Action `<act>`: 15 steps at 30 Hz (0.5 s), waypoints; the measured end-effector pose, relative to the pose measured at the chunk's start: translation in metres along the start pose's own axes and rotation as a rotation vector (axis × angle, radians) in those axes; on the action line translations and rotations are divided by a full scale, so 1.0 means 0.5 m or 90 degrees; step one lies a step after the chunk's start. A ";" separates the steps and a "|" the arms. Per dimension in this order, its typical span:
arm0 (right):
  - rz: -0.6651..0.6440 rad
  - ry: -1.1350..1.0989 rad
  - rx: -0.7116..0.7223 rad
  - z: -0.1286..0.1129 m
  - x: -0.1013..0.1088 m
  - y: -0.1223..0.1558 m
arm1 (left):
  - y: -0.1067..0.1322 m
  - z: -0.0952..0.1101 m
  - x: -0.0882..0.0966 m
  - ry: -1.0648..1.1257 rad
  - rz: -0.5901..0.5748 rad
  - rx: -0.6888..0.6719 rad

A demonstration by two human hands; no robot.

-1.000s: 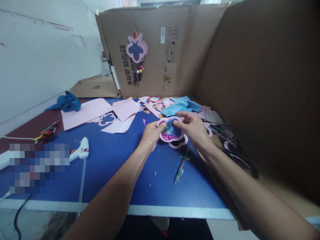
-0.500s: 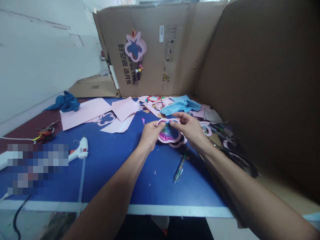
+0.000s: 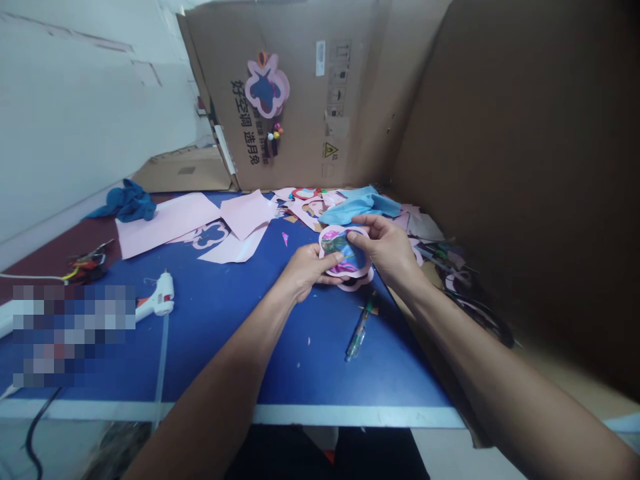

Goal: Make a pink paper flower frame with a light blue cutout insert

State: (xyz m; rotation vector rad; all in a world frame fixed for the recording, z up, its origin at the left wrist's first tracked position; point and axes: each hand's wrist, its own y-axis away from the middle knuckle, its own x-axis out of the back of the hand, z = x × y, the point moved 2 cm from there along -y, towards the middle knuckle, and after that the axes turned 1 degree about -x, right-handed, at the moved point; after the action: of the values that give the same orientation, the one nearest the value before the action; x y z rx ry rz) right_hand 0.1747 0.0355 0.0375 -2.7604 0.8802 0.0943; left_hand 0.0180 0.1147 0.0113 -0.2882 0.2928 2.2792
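Between my two hands is a flower-shaped paper cutout (image 3: 345,268) with a pink rim and a shiny blue, green and magenta middle. My left hand (image 3: 313,270) pinches its left side, thumb on the face and fingers beneath. At the upper right edge, my right hand (image 3: 383,243) grips it with the thumb on top. Just under the held piece, a second pink-rimmed shape (image 3: 356,283) with a dark middle shows in part; whether it is joined to the first I cannot tell. A clear pen (image 3: 359,331) with green inside lies nearer me on the blue table (image 3: 300,353).
A white glue gun (image 3: 161,297) rests at left, its glue stick hanging toward the edge. Pink paper sheets (image 3: 170,220), light blue cloth (image 3: 353,205) and scraps lie at the back. Scissors (image 3: 480,313) are at right. A flower ornament (image 3: 267,87) hangs on the cardboard wall (image 3: 300,160).
The flower cutout has turned in my hands and shifted slightly right and up. My left thumb has moved from its top edge onto its face; my right hand still holds the edge.
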 end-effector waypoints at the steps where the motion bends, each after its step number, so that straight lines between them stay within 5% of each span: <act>1: 0.001 -0.005 -0.001 0.000 0.000 0.000 | 0.001 0.000 -0.001 0.000 -0.010 0.006; 8: -0.095 0.003 -0.086 0.001 -0.007 0.003 | -0.001 0.007 0.004 0.008 0.048 -0.034; 15: -0.117 0.037 -0.071 0.011 -0.002 -0.003 | 0.002 0.015 -0.002 0.001 0.037 -0.018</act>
State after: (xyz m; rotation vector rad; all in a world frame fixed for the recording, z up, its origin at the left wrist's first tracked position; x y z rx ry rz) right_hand 0.1749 0.0384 0.0327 -2.9478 0.6479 0.0308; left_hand 0.0169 0.1157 0.0188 -0.2995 0.2735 2.3417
